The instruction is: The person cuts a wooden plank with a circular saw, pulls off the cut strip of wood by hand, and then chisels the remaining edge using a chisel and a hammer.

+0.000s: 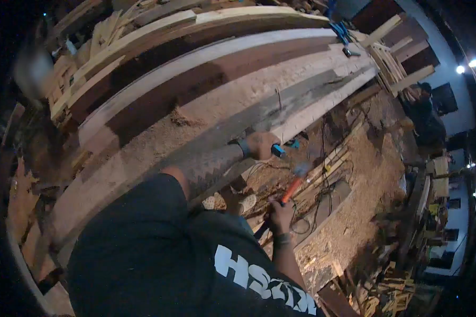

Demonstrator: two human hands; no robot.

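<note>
My left hand (260, 145) is closed at the side of a long timber beam (312, 108). Its fingers wrap round a blue-ended tool (278, 151), whose exact kind I cannot make out. A second teal-blue thing (294, 143) shows just past it, partly hidden by the beam edge. My right hand (281, 215) is closed round the orange handle of a hammer (292, 190). The hammer's head is smeared by motion and points toward the blue-ended tool, apart from it.
Wood shavings (365, 195) cover the floor, with dark cables (322, 185) and narrow strips of wood among them. More long planks (217, 53) lie alongside the beam. A clamp-like tool (349, 52) rests at its far end. Another person (426, 116) is at the far right.
</note>
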